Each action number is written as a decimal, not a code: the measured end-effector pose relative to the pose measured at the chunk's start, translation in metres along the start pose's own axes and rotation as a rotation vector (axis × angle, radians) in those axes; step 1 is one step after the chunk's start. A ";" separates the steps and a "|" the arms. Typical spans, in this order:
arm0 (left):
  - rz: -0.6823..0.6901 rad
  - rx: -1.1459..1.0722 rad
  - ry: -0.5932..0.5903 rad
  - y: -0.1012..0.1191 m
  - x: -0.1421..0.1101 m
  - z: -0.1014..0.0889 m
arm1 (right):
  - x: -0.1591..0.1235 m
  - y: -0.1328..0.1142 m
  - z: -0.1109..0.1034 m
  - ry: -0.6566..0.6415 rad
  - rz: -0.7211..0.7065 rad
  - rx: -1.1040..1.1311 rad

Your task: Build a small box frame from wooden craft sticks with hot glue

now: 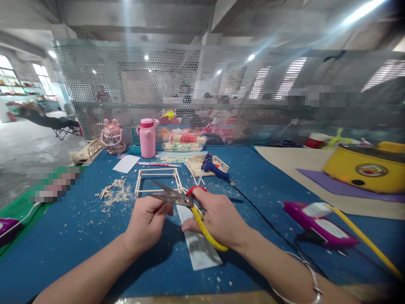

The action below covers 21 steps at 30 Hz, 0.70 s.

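One pair of scissors (187, 200), with one red grip and one yellow, is held above the near middle of the blue tabletop (72, 245), its blades parted and pointing left. The right hand (218, 215) is closed around the grips, the thumb apart from the fingers. The left hand (147, 221) is curled, thumb pressed to fingers, just beside the lower blade; whether it pinches something small, I cannot tell. Below the right hand, a pale strip (204, 253) lies flat on the table. Just beyond the hands stands a frame of thin wooden sticks (157, 170), with wood scraps (115, 190) scattered to its left. Farther right, a blue glue gun (217, 169) rests on a second stick structure (193, 165), its black cord running toward the near right. A white card (126, 164) lies far left, near a pink bottle (147, 141). Bagged sticks (186, 145) lie along the far side. On the right are a purple power strip (332, 230) and, farther off, a yellow cooker (367, 169).
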<state>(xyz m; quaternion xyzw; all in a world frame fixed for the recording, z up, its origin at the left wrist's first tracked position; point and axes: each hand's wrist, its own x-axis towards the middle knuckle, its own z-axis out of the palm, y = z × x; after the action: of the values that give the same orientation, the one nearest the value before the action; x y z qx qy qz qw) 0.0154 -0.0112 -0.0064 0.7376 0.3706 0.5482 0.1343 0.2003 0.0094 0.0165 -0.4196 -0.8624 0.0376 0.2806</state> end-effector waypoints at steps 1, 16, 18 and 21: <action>-0.006 0.002 -0.007 0.000 0.001 0.000 | 0.000 0.000 0.000 -0.017 0.017 0.005; -0.058 -0.113 -0.051 -0.006 -0.001 0.000 | 0.006 0.002 -0.002 -0.034 -0.059 0.004; -0.062 -0.110 -0.060 -0.006 -0.001 0.000 | 0.006 0.001 -0.002 -0.039 -0.057 0.019; -0.060 -0.116 -0.059 -0.005 -0.001 -0.001 | 0.006 0.001 -0.001 -0.057 -0.052 0.038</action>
<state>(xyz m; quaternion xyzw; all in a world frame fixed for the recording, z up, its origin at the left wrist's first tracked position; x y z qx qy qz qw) 0.0126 -0.0082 -0.0098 0.7329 0.3559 0.5427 0.2040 0.1986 0.0143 0.0202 -0.3906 -0.8797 0.0586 0.2648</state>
